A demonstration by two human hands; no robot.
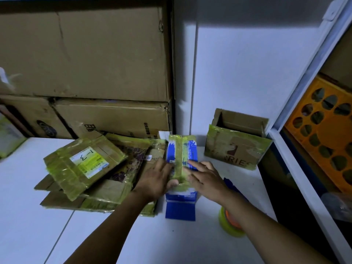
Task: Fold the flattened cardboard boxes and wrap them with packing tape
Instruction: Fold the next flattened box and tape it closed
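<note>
Slippage is the risk: the blue box [181, 168], mid-desk [28, 216], is only pressed under the flat, open left hand [158, 180] and right hand [205, 178]; the taped seam could be sprung if pressure is eased

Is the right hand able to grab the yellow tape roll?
Probably yes. The tape roll lies uncovered on the table, right under the right forearm; the right hand only rests flat on the blue box.

blue box [182, 155], taped seam up
</note>
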